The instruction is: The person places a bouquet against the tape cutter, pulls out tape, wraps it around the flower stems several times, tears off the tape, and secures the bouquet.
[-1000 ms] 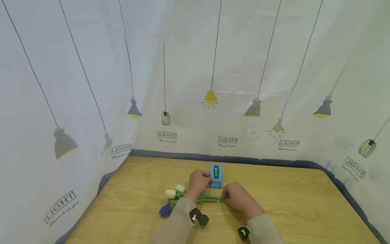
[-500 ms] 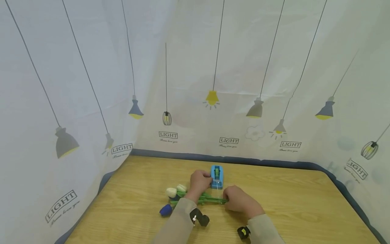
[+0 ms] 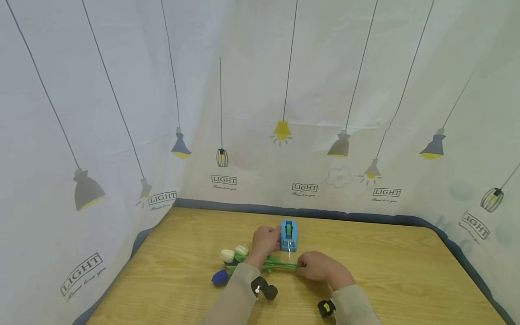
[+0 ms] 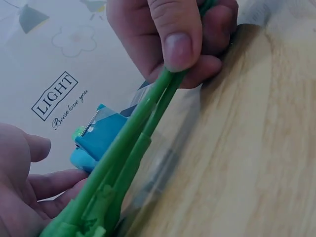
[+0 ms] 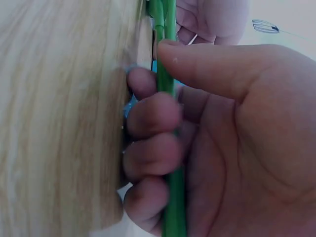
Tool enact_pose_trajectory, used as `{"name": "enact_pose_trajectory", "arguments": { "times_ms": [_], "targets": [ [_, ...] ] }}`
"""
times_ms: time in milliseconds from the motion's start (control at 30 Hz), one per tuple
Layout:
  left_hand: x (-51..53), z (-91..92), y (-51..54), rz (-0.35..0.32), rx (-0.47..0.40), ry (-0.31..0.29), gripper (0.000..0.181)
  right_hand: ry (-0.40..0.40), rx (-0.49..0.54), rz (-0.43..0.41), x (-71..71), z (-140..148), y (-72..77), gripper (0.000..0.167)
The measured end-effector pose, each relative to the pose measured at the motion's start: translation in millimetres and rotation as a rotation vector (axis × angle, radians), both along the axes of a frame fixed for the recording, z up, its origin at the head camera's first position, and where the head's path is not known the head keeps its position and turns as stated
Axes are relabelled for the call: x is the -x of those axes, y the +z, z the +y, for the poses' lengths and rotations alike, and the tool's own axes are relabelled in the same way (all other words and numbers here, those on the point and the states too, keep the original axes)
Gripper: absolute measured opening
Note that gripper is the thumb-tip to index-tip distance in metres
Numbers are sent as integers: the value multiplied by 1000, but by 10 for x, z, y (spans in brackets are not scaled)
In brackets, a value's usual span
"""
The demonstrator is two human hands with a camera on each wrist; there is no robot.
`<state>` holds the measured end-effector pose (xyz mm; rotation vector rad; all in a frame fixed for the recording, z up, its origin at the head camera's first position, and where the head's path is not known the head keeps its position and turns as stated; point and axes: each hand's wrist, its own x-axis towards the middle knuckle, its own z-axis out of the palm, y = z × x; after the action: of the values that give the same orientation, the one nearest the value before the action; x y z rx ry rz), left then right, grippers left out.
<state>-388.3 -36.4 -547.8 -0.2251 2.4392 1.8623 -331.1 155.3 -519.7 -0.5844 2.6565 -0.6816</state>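
My right hand is curled round the green stems of a bunch of artificial tulips, with the thumb pressed on them. White tulip heads and a blue one lie on the left, partly behind my left forearm. Beyond the stems stands a blue tape dispenser with a green roll core. A thin clear strip of tape runs from its front toward the stems. My left hand is at the dispenser's left side, its fingers extended to it and the thumb apart in the left wrist view.
A wooden table bears everything. A white curtain printed with lamps encloses its back and sides, with a dark edge along the tabletop. Small black cameras are strapped to both wrists.
A tape strip has come to show between dispenser and stems. My right hand has shifted slightly toward me along with the stem ends. My left hand stays beside the dispenser.
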Motion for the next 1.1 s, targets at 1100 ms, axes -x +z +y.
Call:
{"name": "enact_pose_trajectory", "arguments": {
  "times_ms": [1100],
  "targets": [
    [-796, -50, 115, 265, -195, -266, 30, -46, 284, 94, 83, 178, 100, 21]
  ]
}}
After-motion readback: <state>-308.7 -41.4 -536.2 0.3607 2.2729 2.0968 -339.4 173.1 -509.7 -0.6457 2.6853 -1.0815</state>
